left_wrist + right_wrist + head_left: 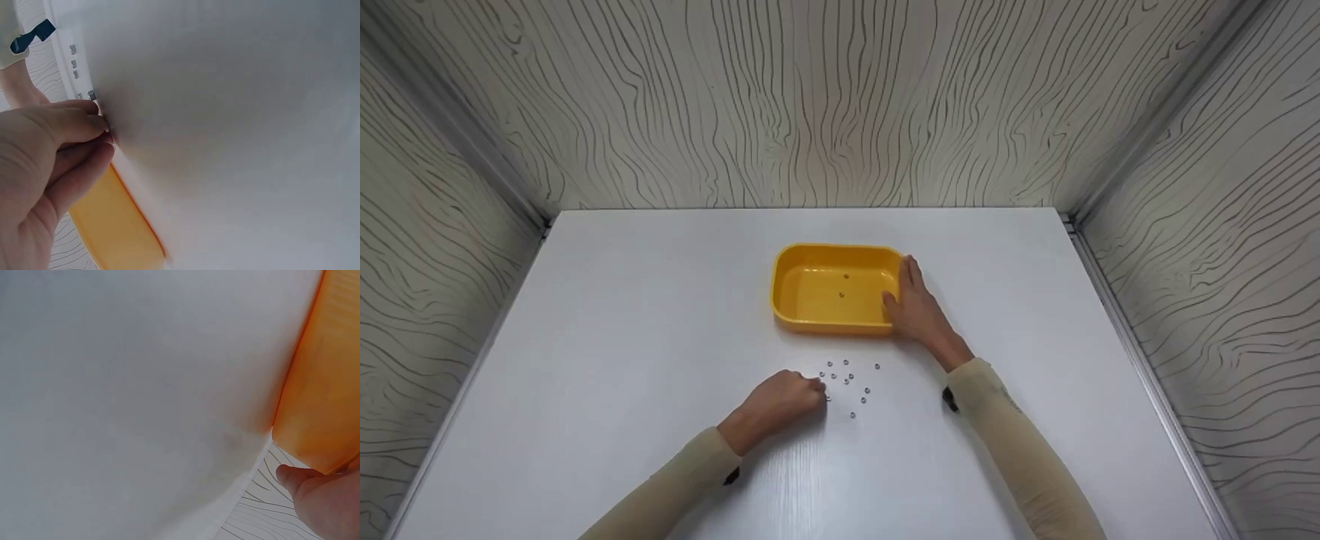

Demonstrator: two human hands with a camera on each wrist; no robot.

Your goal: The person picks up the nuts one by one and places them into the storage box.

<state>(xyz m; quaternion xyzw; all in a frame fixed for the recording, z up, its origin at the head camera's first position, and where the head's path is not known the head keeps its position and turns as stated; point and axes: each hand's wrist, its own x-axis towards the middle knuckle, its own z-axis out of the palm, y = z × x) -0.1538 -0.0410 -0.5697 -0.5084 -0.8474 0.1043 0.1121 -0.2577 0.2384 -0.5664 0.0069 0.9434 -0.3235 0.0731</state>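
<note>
On the white desk (660,300), a loose scatter of small metal nuts (851,376) lies just in front of a yellow tray (832,328), and from my remote seat I count two more inside, on its floor. The left hand (784,401) is at the scatter's left edge, thumb and fingers pinched together at the tips on what looks to me like one nut, though the tips hide most of it. The right hand (921,311) grips the tray's right end, thumb over the rim, fingers along the outer wall.

I judge each nut light, rigid and hard to damage, but slick and low to the surface, so I would take it by its outer sides with the very fingertips. For the tray I expect light, slightly springy plastic that slides easily; an end wall at the rim seems the best hold.

Its walls are smooth and glossy, with rounded corners and an open rectangular shape; the nuts are dull silver and stubby. Beyond the desk I see pale panels (840,112) covered in wavy, wood-like grain lines, with grey rails (1161,112) at the corners. Beige sleeves (675,480) cover both forearms.
</note>
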